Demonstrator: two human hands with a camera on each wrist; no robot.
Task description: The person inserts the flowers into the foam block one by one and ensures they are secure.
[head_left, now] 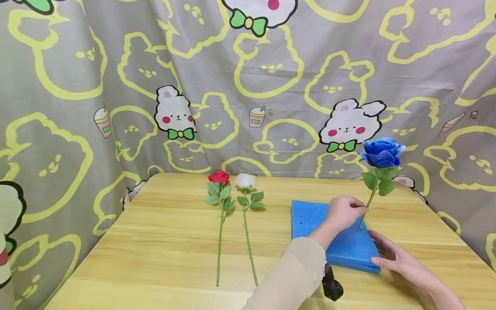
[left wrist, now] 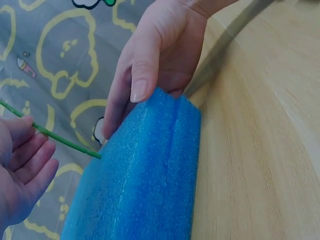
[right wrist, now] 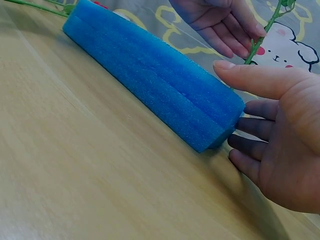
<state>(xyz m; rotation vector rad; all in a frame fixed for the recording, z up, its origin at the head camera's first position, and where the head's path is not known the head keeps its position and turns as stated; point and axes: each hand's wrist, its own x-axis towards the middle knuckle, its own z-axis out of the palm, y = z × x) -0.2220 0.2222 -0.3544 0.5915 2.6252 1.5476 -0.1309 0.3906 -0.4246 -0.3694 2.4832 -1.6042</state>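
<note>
Three roses: one stands, two lie flat, by my count.
Blue rose (head_left: 382,154): nearly upright at the right of the table (head_left: 155,249), head tilted slightly right; its stem (head_left: 371,199) meets the upper face of the blue foam block (head_left: 310,214) near the right edge. Depth of entry: I cannot tell.
Left hand (head_left: 345,212): thumb and fingers narrowed, pinching the stem low, above the foam.
Right hand (head_left: 399,258): thumb and fingers spread about the block's near right corner, thumb at the upper edge, fingers against the side.
Red rose (head_left: 219,177) and white rose (head_left: 246,181): side by side left of the block, red leftmost, heads toward the patterned curtain (head_left: 217,77).
Left forearm: pale sleeve (head_left: 290,275), black device (head_left: 332,284) beside it.
</note>
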